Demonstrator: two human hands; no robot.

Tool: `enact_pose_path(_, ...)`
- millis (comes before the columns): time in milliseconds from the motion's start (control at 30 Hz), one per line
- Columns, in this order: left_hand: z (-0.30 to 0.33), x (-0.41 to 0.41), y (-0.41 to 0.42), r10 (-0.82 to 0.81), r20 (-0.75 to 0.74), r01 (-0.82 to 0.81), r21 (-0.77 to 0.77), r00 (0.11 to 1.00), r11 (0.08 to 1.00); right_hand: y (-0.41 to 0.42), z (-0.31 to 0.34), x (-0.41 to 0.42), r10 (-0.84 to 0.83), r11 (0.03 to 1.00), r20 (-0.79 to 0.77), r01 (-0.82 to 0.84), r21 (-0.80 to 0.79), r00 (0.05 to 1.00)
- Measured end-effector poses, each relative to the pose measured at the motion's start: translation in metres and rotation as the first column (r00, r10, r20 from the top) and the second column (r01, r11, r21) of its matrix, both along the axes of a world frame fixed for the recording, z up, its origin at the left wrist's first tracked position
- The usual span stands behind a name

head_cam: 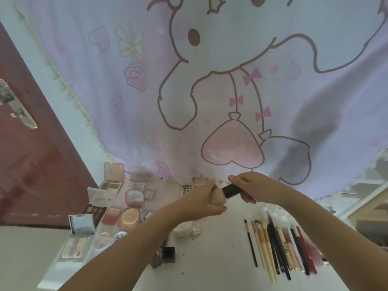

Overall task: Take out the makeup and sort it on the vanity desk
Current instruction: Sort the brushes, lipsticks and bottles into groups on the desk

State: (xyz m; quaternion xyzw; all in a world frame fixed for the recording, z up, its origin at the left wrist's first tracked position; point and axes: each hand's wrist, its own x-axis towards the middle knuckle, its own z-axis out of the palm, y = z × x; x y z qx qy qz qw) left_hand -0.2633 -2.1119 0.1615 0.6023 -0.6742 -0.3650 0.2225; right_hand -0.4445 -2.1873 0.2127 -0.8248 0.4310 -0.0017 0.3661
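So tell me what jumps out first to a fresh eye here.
The big pink cartoon curtain fills the back. At centre, the left hand grips a beige sponge against a black tube held by the right hand. Brushes line up on the right, open palettes on the left.

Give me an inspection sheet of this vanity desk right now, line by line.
Surface: white vanity desk, a few dark specks.
Job's things: open palettes and compacts grouped at left; brushes and pencils in a row at right; dark square cap near the middle.
Clutter: clear wrapping behind the brushes.
Hands: left hand grips a beige sponge; right hand holds a black tube against it.
Cables: nothing seen.
Surroundings: cartoon curtain behind; reddish door at left.
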Motion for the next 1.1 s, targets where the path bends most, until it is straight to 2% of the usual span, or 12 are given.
enact_pose_path(133,0.003,0.0,-0.002,0.043,-0.048,-0.045,-0.052,0.998,0.998,-0.004,0.007,-0.008,0.071,0.997,0.052,-0.072,0.004,0.996)
enact_pose_path(200,0.005,0.0,-0.003,0.049,-0.072,-0.055,-0.084,0.996,0.995,-0.004,0.014,-0.011,0.044,0.997,0.108,-0.05,0.051,0.993)
enact_pose_path(267,0.009,-0.002,-0.004,0.051,-0.093,-0.061,-0.114,0.994,0.992,-0.005,0.016,-0.009,0.003,0.997,0.099,-0.011,0.078,0.995)
enact_pose_path(333,0.012,-0.002,-0.007,0.06,-0.106,-0.073,-0.133,0.993,0.988,-0.01,0.017,-0.007,0.014,0.999,0.08,-0.018,0.046,0.997)
enact_pose_path(433,0.015,0.001,-0.008,0.071,-0.138,-0.089,-0.134,0.988,0.987,-0.017,0.021,-0.01,0.083,0.994,0.15,-0.092,0.052,0.985)
enact_pose_path(533,0.017,0.004,-0.01,0.093,-0.148,-0.112,-0.128,0.985,0.985,-0.017,0.025,-0.009,0.025,0.992,0.192,-0.048,0.117,0.981)
enact_pose_path(667,0.017,0.003,-0.011,0.106,-0.15,-0.125,-0.123,0.983,0.984,-0.021,0.02,-0.003,-0.004,1.0,0.141,0.001,0.022,0.99)
enact_pose_path(767,0.017,0.006,-0.011,0.13,-0.176,-0.152,-0.118,0.976,0.981,-0.024,0.023,-0.007,0.033,0.997,0.206,-0.046,0.06,0.978)
enact_pose_path(867,0.017,0.006,-0.011,0.127,-0.192,-0.152,-0.122,0.973,0.981,-0.02,0.026,-0.003,-0.004,0.994,0.219,-0.019,0.105,0.976)
enact_pose_path(967,0.015,0.004,-0.011,0.124,-0.2,-0.15,-0.122,0.972,0.981,-0.021,0.022,0.002,-0.018,1.0,0.186,0.013,0.027,0.982)
enact_pose_path(1100,0.013,0.007,-0.012,0.15,-0.267,-0.181,-0.096,0.952,0.979,-0.03,0.028,-0.006,-0.051,0.998,0.23,0.057,-0.019,0.972)
